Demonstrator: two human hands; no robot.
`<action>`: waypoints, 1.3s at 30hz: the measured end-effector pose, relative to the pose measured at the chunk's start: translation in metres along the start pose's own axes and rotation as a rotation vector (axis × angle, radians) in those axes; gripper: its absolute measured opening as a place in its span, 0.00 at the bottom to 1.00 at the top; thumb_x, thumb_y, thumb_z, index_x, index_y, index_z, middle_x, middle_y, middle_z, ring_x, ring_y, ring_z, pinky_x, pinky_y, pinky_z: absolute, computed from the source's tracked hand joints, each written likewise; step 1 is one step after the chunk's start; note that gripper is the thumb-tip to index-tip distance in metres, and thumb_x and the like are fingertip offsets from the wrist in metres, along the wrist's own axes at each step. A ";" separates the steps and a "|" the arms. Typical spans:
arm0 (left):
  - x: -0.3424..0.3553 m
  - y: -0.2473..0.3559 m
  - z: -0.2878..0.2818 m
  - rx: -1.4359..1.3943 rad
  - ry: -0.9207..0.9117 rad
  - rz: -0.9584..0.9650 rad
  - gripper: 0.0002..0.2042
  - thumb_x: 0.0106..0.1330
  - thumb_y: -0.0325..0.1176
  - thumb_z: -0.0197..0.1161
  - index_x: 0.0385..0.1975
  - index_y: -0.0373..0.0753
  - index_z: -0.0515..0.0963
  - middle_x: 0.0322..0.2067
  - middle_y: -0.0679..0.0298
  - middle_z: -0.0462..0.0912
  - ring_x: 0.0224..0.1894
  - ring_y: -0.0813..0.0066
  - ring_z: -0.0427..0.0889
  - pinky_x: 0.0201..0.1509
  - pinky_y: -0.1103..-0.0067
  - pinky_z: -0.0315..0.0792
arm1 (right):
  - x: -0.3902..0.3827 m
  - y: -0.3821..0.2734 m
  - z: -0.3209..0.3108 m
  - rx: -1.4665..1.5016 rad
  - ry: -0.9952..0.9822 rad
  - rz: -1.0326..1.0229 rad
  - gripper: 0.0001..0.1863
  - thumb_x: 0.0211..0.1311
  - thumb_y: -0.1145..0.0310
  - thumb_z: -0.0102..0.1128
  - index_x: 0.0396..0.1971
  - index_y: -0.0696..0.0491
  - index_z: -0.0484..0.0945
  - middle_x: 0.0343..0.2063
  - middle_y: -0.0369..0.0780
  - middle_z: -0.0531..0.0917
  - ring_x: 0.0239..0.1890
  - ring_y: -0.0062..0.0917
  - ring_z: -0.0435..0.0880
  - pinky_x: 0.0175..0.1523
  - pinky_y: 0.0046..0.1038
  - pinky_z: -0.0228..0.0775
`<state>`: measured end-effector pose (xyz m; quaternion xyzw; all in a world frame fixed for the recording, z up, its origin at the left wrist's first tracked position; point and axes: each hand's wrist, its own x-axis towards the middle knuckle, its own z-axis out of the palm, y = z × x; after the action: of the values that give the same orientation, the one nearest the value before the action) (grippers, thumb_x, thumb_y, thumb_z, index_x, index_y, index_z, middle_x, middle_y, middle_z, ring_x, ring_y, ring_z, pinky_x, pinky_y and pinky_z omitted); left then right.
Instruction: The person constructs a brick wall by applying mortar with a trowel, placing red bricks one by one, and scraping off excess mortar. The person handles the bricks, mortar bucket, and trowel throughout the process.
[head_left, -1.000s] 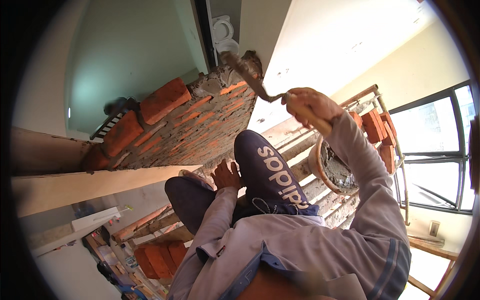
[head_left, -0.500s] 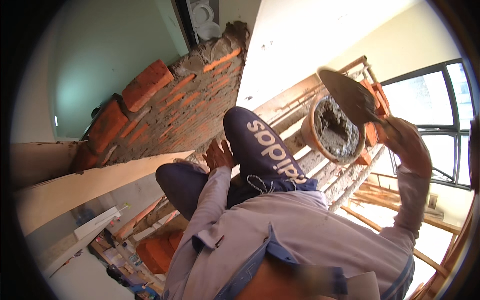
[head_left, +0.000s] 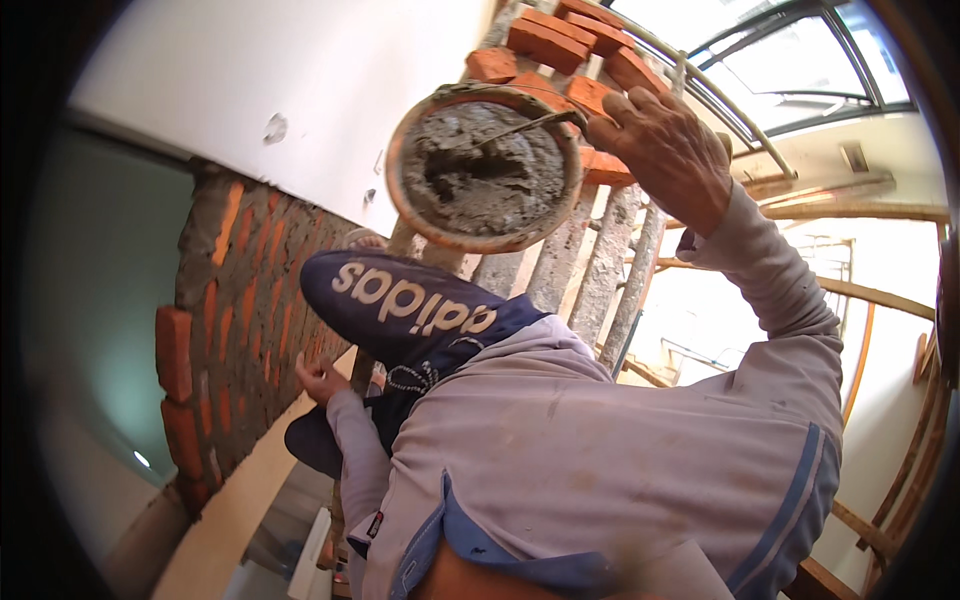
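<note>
My right hand (head_left: pixel 668 150) is closed around the handle of a trowel (head_left: pixel 540 122) at the far right rim of a round bucket (head_left: pixel 480 243). The trowel's thin metal neck reaches over grey wet mortar (head_left: pixel 485 165), which has a dark hollow in its middle. How much of the blade is sunk in the mortar I cannot tell. Beside my knee, close to the brick wall (head_left: pixel 265 290), my left hand (head_left: pixel 322 380) holds nothing, its fingers loosely apart. Two loose-looking red bricks (head_left: pixel 174 352) sit along the wall's edge at the left.
Several red bricks (head_left: pixel 550 45) lie behind the bucket on a platform of rough poles (head_left: pixel 560 255) with gaps between them. A white wall (head_left: pixel 270 80) rises at the far left. Windows (head_left: pixel 790 60) and wooden rails (head_left: pixel 860 212) are on the right.
My view has swung toward the bucket. My right hand has brought the trowel from above the bucket down to the mortar. My left hand remains by my knee, near the brick wall.
</note>
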<state>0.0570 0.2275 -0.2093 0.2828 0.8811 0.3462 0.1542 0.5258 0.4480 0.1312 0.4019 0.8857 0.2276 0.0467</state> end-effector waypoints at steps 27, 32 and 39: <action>-0.025 0.229 -0.058 -0.948 -0.610 0.020 0.24 0.66 0.36 0.63 0.58 0.34 0.67 0.42 0.64 0.76 0.47 0.74 0.77 0.61 0.72 0.71 | -0.144 0.072 0.110 1.455 0.070 1.076 0.22 0.43 0.67 0.77 0.36 0.55 0.74 0.31 0.33 0.78 0.32 0.18 0.76 0.39 0.22 0.70; -0.078 0.280 -0.023 -0.876 -1.132 0.348 0.27 0.65 0.39 0.64 0.59 0.32 0.64 0.44 0.56 0.75 0.48 0.70 0.77 0.54 0.75 0.75 | -0.080 -0.005 0.044 1.872 0.283 0.972 0.35 0.55 0.63 0.64 0.61 0.59 0.63 0.47 0.42 0.76 0.46 0.27 0.79 0.49 0.31 0.76; -0.105 0.229 -0.075 -1.102 -0.688 0.481 0.44 0.60 0.47 0.69 0.68 0.35 0.50 0.58 0.49 0.63 0.58 0.59 0.70 0.66 0.59 0.61 | 0.008 -0.147 0.024 1.730 0.323 0.817 0.32 0.63 0.66 0.53 0.66 0.57 0.57 0.58 0.48 0.70 0.56 0.35 0.75 0.59 0.36 0.70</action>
<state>0.1947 0.2622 0.0112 0.4446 0.3906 0.6586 0.4649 0.4249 0.3783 0.0459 0.5378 0.5348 -0.4515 -0.4699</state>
